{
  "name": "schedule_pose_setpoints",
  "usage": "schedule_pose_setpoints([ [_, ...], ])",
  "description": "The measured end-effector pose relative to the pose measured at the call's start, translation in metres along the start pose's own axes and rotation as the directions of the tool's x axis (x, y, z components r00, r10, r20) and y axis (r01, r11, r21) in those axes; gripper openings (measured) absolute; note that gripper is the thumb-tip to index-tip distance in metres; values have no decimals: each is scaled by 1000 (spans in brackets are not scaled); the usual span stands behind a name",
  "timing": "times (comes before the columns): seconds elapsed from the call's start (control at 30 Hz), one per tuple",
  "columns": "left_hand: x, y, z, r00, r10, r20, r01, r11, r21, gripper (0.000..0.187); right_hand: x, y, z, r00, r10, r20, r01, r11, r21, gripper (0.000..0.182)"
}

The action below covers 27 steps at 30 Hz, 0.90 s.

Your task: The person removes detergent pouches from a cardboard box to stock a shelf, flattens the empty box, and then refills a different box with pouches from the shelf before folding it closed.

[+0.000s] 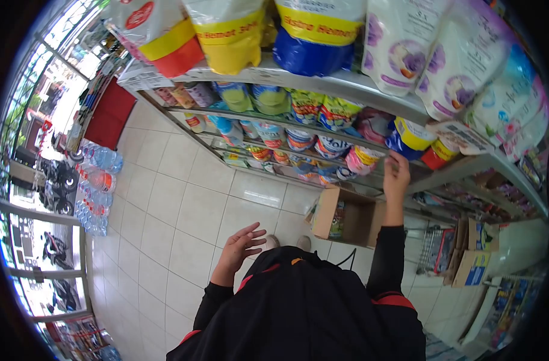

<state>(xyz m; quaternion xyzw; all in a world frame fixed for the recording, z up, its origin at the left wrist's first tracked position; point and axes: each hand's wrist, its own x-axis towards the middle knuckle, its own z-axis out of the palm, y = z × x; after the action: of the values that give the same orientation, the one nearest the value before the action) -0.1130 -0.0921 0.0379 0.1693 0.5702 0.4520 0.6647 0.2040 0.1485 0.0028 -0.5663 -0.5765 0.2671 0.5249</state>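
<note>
My right hand (397, 175) reaches to the shelf edge, just below a blue, yellow and white pouch (410, 138); its fingertips are near the pouch, and whether they touch it cannot be made out. The fingers are bent and partly apart, with nothing visible in them. Beside that pouch sits a red and yellow one (438, 154). My left hand (239, 248) hangs over the floor in front of my body, fingers spread, holding nothing. Below my right hand, an open cardboard box (329, 212) stands on the floor with some green packets inside.
Large refill pouches (316, 36) line the top shelf (274, 77), and smaller packs fill the tiers below. Bottled water packs (97, 186) stand on the tiled floor at left, by the glass front. At right are a wire basket (434, 246) and more cartons (472, 265).
</note>
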Motion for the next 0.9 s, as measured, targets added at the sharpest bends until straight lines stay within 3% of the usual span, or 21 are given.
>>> schedule_pose_setpoints([
  [0.03, 1, 0, 1, 1000, -7, -16, 7, 1000, 3, 40, -14, 5, -21, 995, 77, -58, -82, 993, -80, 24],
  [0.1, 5, 0, 5, 1000, -25, -12, 26, 999, 23, 40, -43, 60, -65, 992, -14, -127, -39, 913, -406, 27],
  [0.17, 12, 2, 11, 999, -37, -4, 37, 998, 44, 40, -78, 79, -90, 958, 238, -162, -288, 810, -511, 35],
  [0.2, 17, 2, 15, 999, -35, 15, 34, 998, 58, 39, -94, 85, -95, 954, 242, -175, -298, 805, -513, 35],
  [0.27, 24, 4, 25, 998, -45, 42, 41, 995, 91, 38, -125, 90, -94, 898, 412, -152, -417, 692, -590, 38],
  [0.3, 27, 6, 31, 997, -52, 50, 47, 994, 100, 38, -129, 80, -92, 894, 418, -164, -428, 686, -588, 38],
  [0.37, 31, 7, 42, 992, -57, 113, 40, 987, 153, 37, -130, 56, -83, 984, 147, -100, -177, 763, -621, 38],
  [0.43, 35, 3, 50, 988, -77, 135, 52, 983, 176, 36, -125, 51, -65, 984, 181, -7, -165, 881, -443, 28],
  [0.5, 38, -1, 57, 983, -92, 156, 61, 979, 193, 36, -110, 33, -43, 808, 497, 318, -338, 832, -441, 24],
  [0.57, 36, -6, 59, 981, -107, 164, 67, 970, 234, 40, -96, 50, -12, 582, 627, 518, -66, 671, -738, 30],
  [0.7, 25, -11, 54, 989, -94, 111, 66, 969, 237, 40, -105, 146, 56, 483, 646, 591, 50, 654, -755, 39],
  [0.77, 15, -12, 43, 996, -74, 42, 62, 972, 225, 41, -112, 155, 65, 316, 752, 579, 143, 565, -812, 45],
  [0.83, 3, -11, 32, 997, -57, -55, 67, 977, 201, 41, -126, 153, 75, 367, 856, 364, -171, 447, -878, 44],
  [0.9, -7, -11, 20, 991, -51, -125, 70, 985, 159, 37, -126, 144, 81, 312, 861, 402, -75, 444, -893, 44],
])
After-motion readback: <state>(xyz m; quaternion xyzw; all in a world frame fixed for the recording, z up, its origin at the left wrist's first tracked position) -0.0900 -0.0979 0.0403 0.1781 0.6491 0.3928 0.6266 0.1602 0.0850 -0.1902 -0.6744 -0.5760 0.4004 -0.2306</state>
